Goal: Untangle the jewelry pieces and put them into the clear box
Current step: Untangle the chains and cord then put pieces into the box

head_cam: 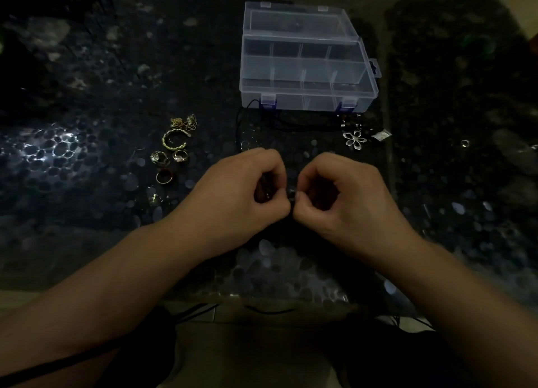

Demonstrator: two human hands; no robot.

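Note:
My left hand (247, 192) and my right hand (337, 195) meet at the middle of the dark table, fingers curled, both pinching a small dark jewelry piece (292, 197) between them; its shape is too dim to tell. The clear box (308, 96) stands open behind them, its compartments looking bare. A black cord (294, 127) lies tangled just in front of the box. Left of my hands lie a gold chain (184, 122), a gold bangle (174, 140) and three rings (166, 166). A silver flower pendant (354, 138) lies at the right.
The table top (87, 154) is dark, glossy and pebble-patterned. A lone ring (465, 143) lies at the far right, with a small silvery piece (381, 136) beside the flower. Black cables (270, 311) hang below the table's near edge.

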